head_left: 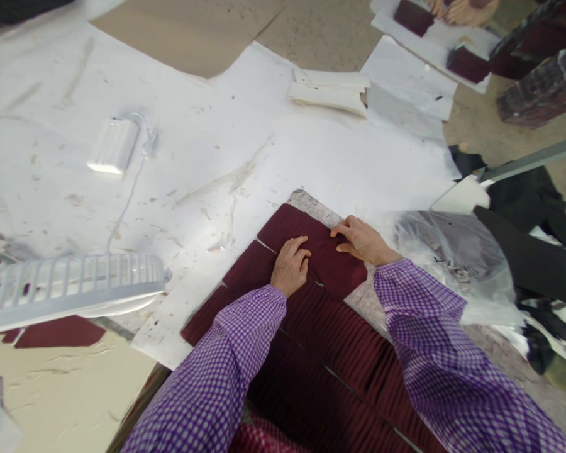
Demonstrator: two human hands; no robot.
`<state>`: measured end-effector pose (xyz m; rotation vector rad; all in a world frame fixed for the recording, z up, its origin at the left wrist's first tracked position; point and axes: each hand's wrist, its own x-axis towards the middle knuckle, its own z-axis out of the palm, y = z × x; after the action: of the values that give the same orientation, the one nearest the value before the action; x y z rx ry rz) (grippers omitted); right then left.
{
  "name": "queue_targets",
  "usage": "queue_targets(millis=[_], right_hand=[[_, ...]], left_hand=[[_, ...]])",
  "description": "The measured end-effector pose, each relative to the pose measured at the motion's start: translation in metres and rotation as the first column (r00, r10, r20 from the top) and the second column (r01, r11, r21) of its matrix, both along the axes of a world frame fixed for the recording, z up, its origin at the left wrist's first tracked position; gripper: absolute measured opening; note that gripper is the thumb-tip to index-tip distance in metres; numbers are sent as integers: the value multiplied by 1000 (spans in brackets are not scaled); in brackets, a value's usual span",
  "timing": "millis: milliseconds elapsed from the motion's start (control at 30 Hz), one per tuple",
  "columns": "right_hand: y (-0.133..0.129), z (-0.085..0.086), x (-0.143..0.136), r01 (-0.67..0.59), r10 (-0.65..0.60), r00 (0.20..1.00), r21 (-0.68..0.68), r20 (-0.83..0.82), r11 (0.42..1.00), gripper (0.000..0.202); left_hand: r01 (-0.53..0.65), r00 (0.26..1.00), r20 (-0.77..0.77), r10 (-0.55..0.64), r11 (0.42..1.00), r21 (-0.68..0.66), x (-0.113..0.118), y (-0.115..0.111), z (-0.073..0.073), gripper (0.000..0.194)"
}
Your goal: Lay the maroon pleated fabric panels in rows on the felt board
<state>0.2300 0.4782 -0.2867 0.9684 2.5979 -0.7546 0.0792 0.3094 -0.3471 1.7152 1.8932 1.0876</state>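
Rows of overlapping maroon fabric-like pieces (330, 340) lie on a grey speckled board (314, 204) in front of me. My left hand (291, 265) rests on the far pieces, its fingers a little bent and spread, pressing on the surface. At the far right corner of the rows, my right hand (364, 241) touches the top maroon piece (306, 233). Its thumb and forefinger stand apart, fingertips on the piece near its far edge. Whether a thin edge sits between these fingers is hard to make out. Purple checked sleeves cover both my arms.
A white slatted fan-like guard (70, 286) stands at the left. Farther back are a white power box (114, 146) with a cord and folded cream paper (330, 91). Clear plastic (453, 258) and black scraps (532, 251) lie right. Another person's hand (469, 9) shows top right, near maroon stacks.
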Motion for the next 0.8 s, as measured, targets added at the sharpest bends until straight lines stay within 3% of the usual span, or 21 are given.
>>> queue_targets(millis=[133,233,367,433,567,733,800], right_hand=[[7,0,-1,-27,19,997,-109,-72,994,12],[0,0,14,37,-73,986,-235,-150,971,9],[-17,-3,44,235,-320,928,-364,-193,901,42],[-24,-6,54,306,-408,892,-403,-196,862,44],[-36,-13,62,427,-537,806,-385,-249,819,33],[-33,-10,73,662,-675,544,-239,-498,710,33],[-30,-2,77,661,-688,528,-267,-498,701,34]], left_hand=[[-3,1000,1,3,1000,3,0,0,0,18],[-6,1000,3,6,1000,5,0,-1,0,18],[-12,1000,5,12,1000,5,0,-1,-1,18],[-13,1000,5,13,1000,4,0,-1,-1,18],[-9,1000,0,9,1000,8,0,-1,-1,18],[-8,1000,-4,8,1000,8,0,-1,-1,17],[-4,1000,-5,4,1000,8,0,-1,-1,17]])
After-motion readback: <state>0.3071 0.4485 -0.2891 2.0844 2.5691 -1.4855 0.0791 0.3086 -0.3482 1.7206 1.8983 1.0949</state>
